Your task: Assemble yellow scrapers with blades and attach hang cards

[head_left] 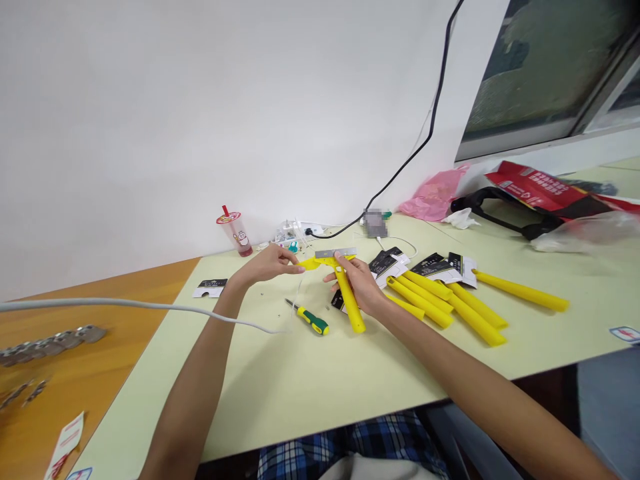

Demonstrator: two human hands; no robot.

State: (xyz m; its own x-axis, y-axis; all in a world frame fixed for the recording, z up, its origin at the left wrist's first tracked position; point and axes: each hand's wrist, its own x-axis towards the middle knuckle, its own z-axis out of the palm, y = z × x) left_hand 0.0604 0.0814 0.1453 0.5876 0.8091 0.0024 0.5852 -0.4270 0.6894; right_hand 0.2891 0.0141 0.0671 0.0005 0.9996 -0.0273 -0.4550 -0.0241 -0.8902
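Toward the worktop's (pixel 270 400) back edge, the right hand (pixel 361 283) wraps its fingers round the scraper (pixel 345 285); the left hand (pixel 274 263) pinches its yellow end (pixel 309 265). Likely light, stiff; best held by its handle (pixel 353 309).

The yellow tool (pixel 352 307) is looking like smooth plastic, its strip (pixel 326 253) like dull metal; the pale tabletop (pixel 390 367) is appearing smooth and matt, the brown surface (pixel 130 320) is resembling wood, the plaid garment (pixel 300 457) cloth
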